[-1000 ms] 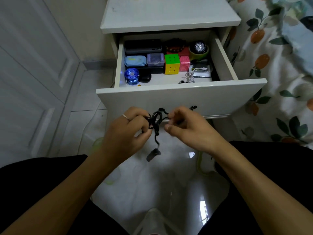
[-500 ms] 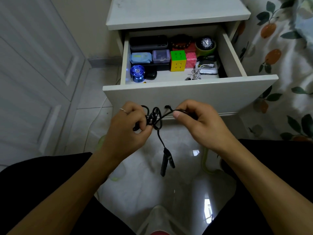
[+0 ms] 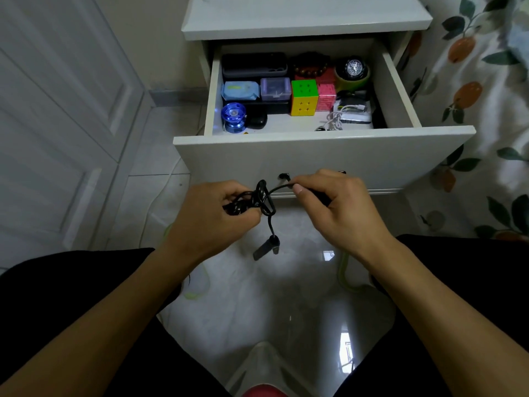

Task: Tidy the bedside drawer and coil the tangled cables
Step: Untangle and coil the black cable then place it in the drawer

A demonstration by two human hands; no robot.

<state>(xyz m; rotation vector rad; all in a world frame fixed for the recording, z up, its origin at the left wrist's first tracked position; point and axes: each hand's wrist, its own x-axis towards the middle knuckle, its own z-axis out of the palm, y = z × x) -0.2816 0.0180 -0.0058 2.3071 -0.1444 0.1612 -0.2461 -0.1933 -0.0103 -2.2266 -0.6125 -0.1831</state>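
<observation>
Directly in front of the drawer, below its white front panel, a tangled black cable is held in the air between two hands. The bundled part of the cable is gripped by the left hand, whose fingers are curled round it. One strand is pinched between thumb and forefinger of the right hand, just to the right of the knot, and a short end of the cable curls up above that thumb. From the knot a single length hangs down, ended by a dark oblong plug or control piece over the glossy floor.

Inside the open drawer, a white cable is seen loosely bunched near the front right corner, lying against a flat pack. Left of it stand a puzzle cube with green and yellow faces and a pink box. At the drawer's left front a blue yo-yo is set beside a small black case. Toward the back, a black watch is wrapped round a green roll, with a bead bracelet to its left.
</observation>
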